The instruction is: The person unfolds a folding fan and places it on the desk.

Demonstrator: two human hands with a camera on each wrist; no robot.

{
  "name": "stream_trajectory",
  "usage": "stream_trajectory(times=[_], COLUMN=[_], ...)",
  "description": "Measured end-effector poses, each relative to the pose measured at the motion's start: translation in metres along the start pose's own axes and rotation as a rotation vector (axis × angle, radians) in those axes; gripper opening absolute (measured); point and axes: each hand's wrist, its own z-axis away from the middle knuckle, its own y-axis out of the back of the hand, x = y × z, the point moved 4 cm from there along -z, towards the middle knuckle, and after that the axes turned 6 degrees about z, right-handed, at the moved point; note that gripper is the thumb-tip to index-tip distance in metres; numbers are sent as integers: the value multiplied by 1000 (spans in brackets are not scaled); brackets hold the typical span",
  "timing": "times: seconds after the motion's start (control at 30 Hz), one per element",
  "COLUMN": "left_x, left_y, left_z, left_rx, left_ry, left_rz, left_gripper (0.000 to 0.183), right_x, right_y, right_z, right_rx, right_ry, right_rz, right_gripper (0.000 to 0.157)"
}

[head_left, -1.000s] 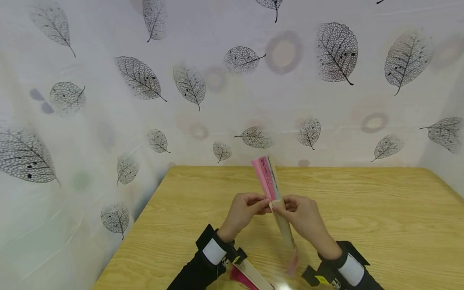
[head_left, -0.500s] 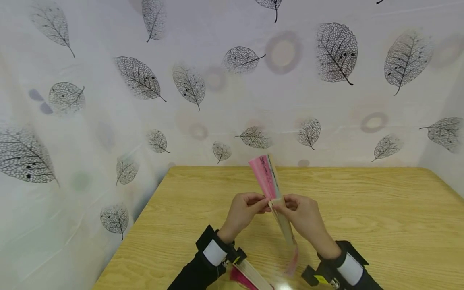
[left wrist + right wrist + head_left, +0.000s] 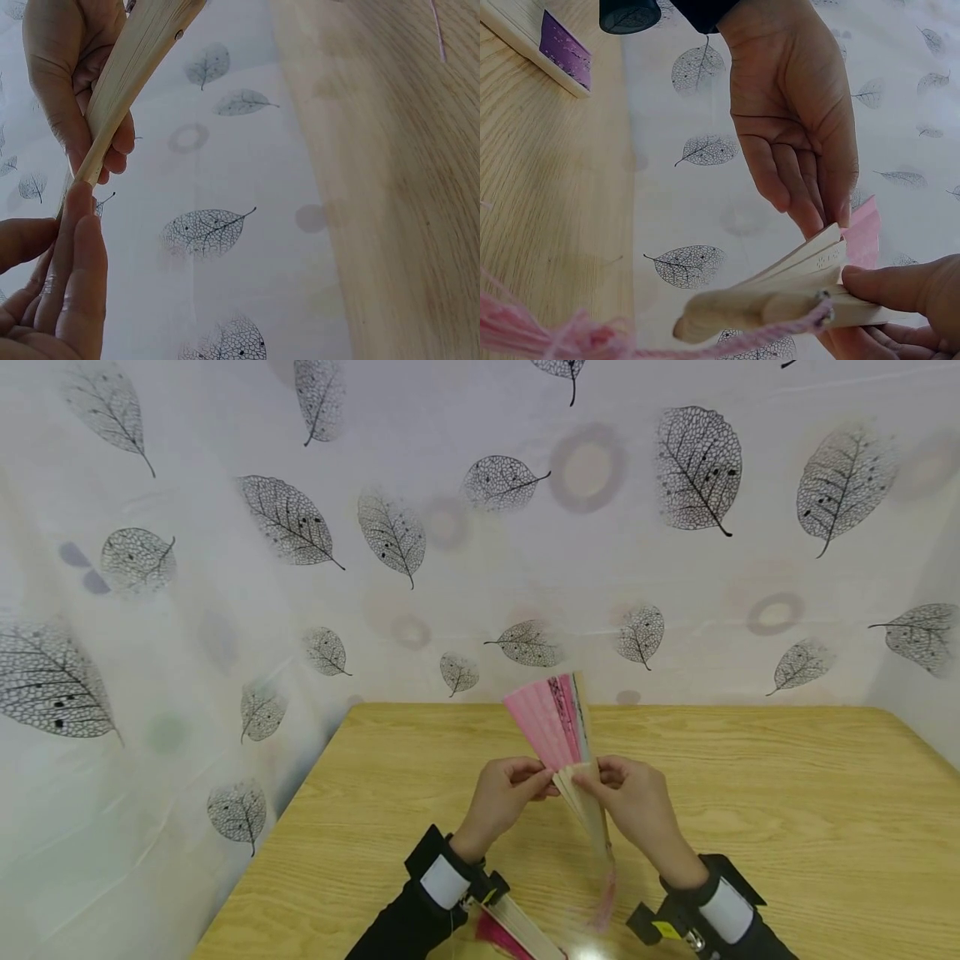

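Head view: Folding fan with pink pleated leaf and pale wooden ribs point(image 3: 543, 722) is held up near the middle of the wood-grain yellow table point(image 3: 780, 827), partly spread. Its upper edge reaches, as seen, past the table's far edge and in front of the white cloth backdrop with black leaf-skeleton prints point(image 3: 540, 560). A darker pink patterned strip and a pale bluish one run along the leaf's right part. Left hand point(image 3: 510, 789): thumb and fingertips pinching the left edge where leaf meets ribs. Right hand point(image 3: 637, 797): fingers curled, thumb on the ribs, gripping the right side at about the same height. Ribs converge downward to a narrow end, from which a light pink tassel point(image 3: 605, 902) hangs. Near the lower edge, close to the left wrist, lies a second, folded fan with pale ribs point(image 3: 522, 927), a deep pink tassel point(image 3: 498, 935) alongside it. Black sleeves point(image 3: 408, 927) and black wrist mounts with white bands point(image 3: 446, 883) on both arms.

Left wrist view: ribs seen nearly edge-on, tilted, passing between the hands. Left hand in the foreground, thumb and fingers meeting at the rib edge; right hand beyond, fingers wrapped about the ribs.

Right wrist view: narrow rib end faces the camera; twisted pink cord leaves a metal-looking pivot point(image 3: 823, 304) and leads to the tassel. Right thumb presses the ribs, fingers beneath. Left fingertips pinch the far edge by the pink leaf. A purple-patterned panel point(image 3: 566, 58) shows on a folded fan upper left.
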Motion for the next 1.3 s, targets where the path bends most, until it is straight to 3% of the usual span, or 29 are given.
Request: stream_trajectory(times=[0.37,0.7,1.3], left_x=[-2,-1,-6], left_y=[1,1,2], left_z=[0,0,-3], left_rx=[3,-5,13], left_ry=[15,8,22], left_rz=[19,22,45], left_gripper=[21,21,20], right_x=[7,8,13], right_y=[8,12,23], right_z=[-2,-5,-9], right_rx=[44,33,75], right_ry=[-33,-60,-105], right_rz=[20,-1,6], right_gripper=[39,45,45])
